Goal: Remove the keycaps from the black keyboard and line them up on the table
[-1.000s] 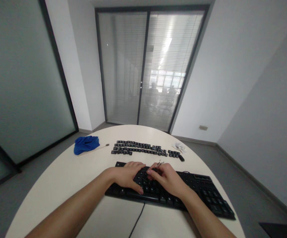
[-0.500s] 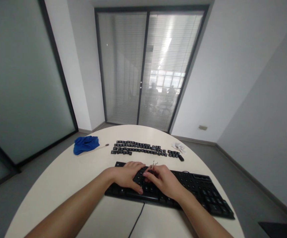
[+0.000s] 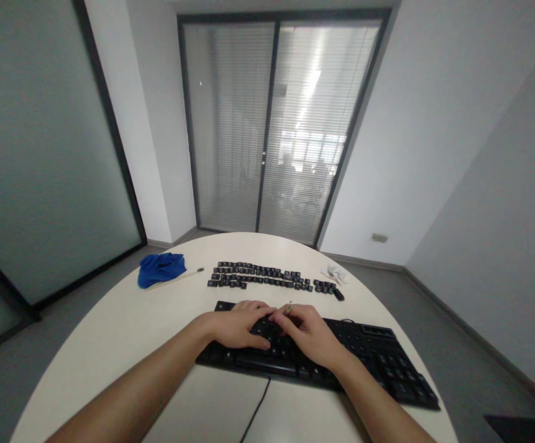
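A black keyboard [image 3: 258,363] lies across the table in front of me, many of its key positions stripped of caps. My left hand [image 3: 242,326] rests flat on its left part, fingers over the back and thumb apart on the keys. Just to the right, my right hand [image 3: 301,323] is closed in a pinch around a thin wire keycap puller [image 3: 289,307], whose end sticks up above the fingers. The tool's lower end is hidden by the hand. Both hands nearly touch over the keyboard's middle-left keys.
Behind the keyboard, loose black keycaps [image 3: 258,271] lie in rows. A blue cloth [image 3: 162,269] and a thin brush [image 3: 179,277] are at the left. A crumpled white tissue or cloth [image 3: 334,274] sits back right. The keyboard's cable [image 3: 255,409] runs toward me.
My right hand has shifted slightly and the wire puller's prongs, plainer before, show less above the fingers. My left thumb has moved a little up and right. The keyboard stays in place.
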